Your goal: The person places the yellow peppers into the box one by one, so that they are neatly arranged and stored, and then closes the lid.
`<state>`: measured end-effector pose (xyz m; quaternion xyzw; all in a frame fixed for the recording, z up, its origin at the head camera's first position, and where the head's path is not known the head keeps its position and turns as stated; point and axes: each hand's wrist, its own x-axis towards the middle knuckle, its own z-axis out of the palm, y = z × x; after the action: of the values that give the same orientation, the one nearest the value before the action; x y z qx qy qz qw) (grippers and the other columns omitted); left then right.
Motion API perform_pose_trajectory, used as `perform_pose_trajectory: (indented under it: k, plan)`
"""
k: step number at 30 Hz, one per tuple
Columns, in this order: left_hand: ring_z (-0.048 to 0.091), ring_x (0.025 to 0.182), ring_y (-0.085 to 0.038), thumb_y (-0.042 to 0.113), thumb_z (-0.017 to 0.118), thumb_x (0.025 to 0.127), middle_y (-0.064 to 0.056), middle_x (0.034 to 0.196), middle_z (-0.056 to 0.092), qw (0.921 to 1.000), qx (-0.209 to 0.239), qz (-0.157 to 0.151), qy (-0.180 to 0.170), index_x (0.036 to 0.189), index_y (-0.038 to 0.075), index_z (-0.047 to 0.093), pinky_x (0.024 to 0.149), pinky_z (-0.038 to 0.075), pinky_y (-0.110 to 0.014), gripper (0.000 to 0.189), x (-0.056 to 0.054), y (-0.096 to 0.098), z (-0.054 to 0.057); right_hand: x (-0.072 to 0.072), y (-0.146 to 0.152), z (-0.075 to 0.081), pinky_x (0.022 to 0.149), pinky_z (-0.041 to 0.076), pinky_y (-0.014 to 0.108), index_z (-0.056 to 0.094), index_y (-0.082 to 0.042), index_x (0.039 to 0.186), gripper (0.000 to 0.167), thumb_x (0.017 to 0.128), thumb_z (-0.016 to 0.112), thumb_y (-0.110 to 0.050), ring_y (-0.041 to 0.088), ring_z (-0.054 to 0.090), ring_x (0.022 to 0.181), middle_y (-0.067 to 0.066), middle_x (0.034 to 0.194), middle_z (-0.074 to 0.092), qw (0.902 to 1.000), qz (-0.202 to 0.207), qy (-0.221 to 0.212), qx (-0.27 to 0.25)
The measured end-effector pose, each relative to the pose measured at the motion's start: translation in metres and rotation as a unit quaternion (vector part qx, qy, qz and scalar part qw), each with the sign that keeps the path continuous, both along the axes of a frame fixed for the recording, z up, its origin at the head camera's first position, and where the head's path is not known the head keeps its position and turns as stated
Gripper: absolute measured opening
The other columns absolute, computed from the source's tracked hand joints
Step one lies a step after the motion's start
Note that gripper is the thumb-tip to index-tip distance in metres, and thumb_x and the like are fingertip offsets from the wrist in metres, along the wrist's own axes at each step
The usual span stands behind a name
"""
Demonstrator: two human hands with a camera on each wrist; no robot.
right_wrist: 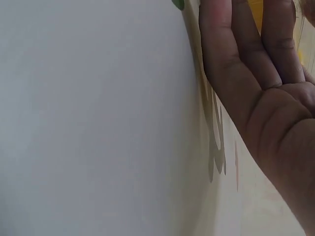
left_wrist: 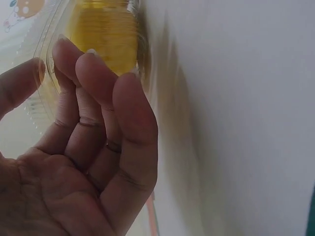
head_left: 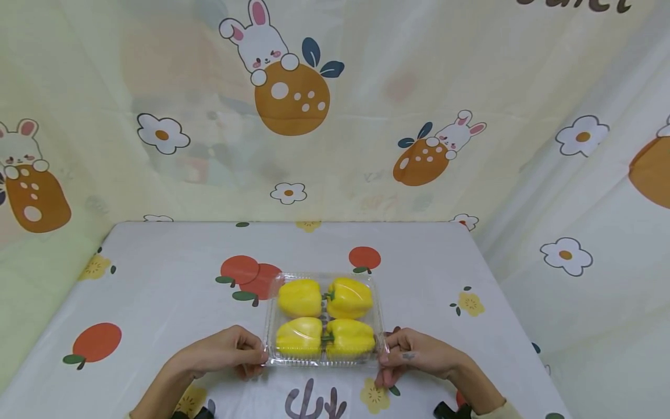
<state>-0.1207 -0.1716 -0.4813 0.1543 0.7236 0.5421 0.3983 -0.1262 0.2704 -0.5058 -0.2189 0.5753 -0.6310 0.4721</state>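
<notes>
A clear plastic clamshell container (head_left: 314,362) sits on the table, with several yellow bell peppers (head_left: 349,340) inside in two rows, their green stems toward the middle. My left hand (head_left: 227,350) pinches the container's near left corner between thumb and curled fingers. In the left wrist view that hand (left_wrist: 93,137) has its thumb above the clear rim and its fingertips by the side wall. At the near right corner my right hand (head_left: 416,352) pinches the rim. Only part of the right hand (right_wrist: 261,73) shows in the right wrist view, its fingertips cut off at the top edge.
A white tablecloth (head_left: 173,279) printed with fruit, flowers and a cactus covers the table. Behind it hangs a cream curtain (head_left: 356,163) with rabbit prints, and another curtain (head_left: 602,326) hangs along the right side.
</notes>
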Motion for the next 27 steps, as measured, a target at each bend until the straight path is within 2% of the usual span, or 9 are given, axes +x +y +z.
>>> perform_pose_trajectory:
  k: [12, 17, 21, 27]
  plan:
    - [0.061, 0.068, -0.012, 0.021, 0.066, 0.102, 0.002, 0.076, 0.07, 0.9998, 0.004, 0.018, -0.012, 0.096, -0.015, 0.071, 0.066, 0.057, -0.023, 0.037, -0.001, 0.003, -0.003, -0.002, -0.002, 0.002, 0.089, 0.064, 0.025, 0.052, 0.029, 0.119, 0.041, 0.109, 0.054, -0.011, 0.008, 0.078, 0.095, -0.001, 0.099, 0.083, 0.9994, -0.023, 0.013, 0.021]
    - [0.061, 0.07, -0.013, 0.022, 0.065, 0.103, 0.0, 0.077, 0.07, 0.9991, -0.001, 0.042, -0.006, 0.098, -0.014, 0.071, 0.067, 0.057, -0.024, 0.037, -0.005, 0.003, -0.004, -0.003, -0.004, 0.005, 0.082, 0.064, 0.024, 0.059, 0.022, 0.117, 0.041, 0.108, 0.058, -0.018, 0.008, 0.077, 0.091, -0.002, 0.097, 0.083, 0.9965, -0.058, 0.012, 0.06]
    - [0.061, 0.07, -0.013, 0.023, 0.064, 0.104, -0.001, 0.08, 0.07, 0.998, 0.013, 0.062, 0.001, 0.102, -0.014, 0.07, 0.067, 0.057, -0.025, 0.038, -0.008, 0.002, -0.006, -0.003, -0.006, 0.006, 0.076, 0.062, 0.023, 0.059, 0.018, 0.118, 0.042, 0.108, 0.059, -0.023, 0.009, 0.076, 0.087, -0.001, 0.098, 0.081, 0.9932, -0.09, 0.017, 0.072]
    - [0.061, 0.069, -0.012, 0.025, 0.063, 0.104, -0.002, 0.081, 0.07, 0.9967, 0.018, 0.078, 0.007, 0.104, -0.013, 0.069, 0.067, 0.056, -0.025, 0.039, -0.011, 0.003, -0.007, -0.005, -0.009, 0.007, 0.084, 0.065, 0.028, 0.062, 0.011, 0.116, 0.035, 0.109, 0.059, -0.024, 0.011, 0.076, 0.09, 0.0, 0.099, 0.081, 0.9906, -0.116, 0.02, 0.07]
